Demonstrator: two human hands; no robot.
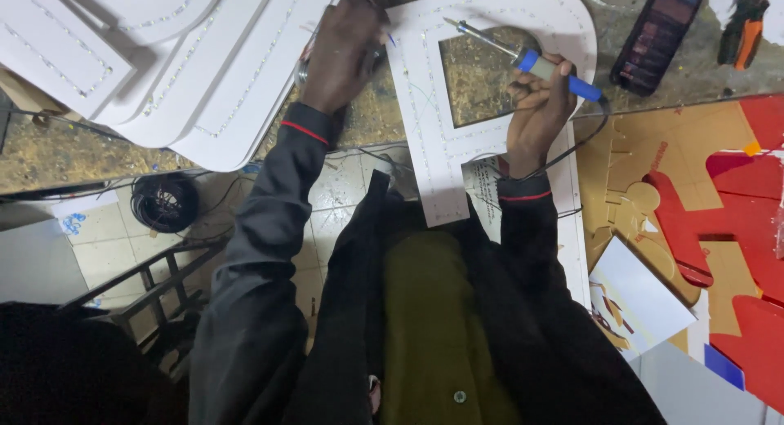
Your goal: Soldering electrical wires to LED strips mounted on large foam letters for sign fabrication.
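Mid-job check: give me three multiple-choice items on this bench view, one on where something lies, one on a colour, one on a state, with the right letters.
1. Where does the dark phone lie?
A. On the bench, off to the side beyond the soldering iron
B. On the floor beside the wire coil
C. Under the stacked white panels

2. What colour is the grip of the soldering iron?
A. Red
B. Blue
C. Green

3. How is the right hand engaged?
A. Resting flat and empty
B. Holding the phone
C. Closed around the iron, tip aimed at the white letter panel

Answers: 1 A, the phone sits on the bench past the iron's handle. 2 B, the grip is blue. 3 C, the fingers wrap the handle while the left hand rests at the panel's upper edge.
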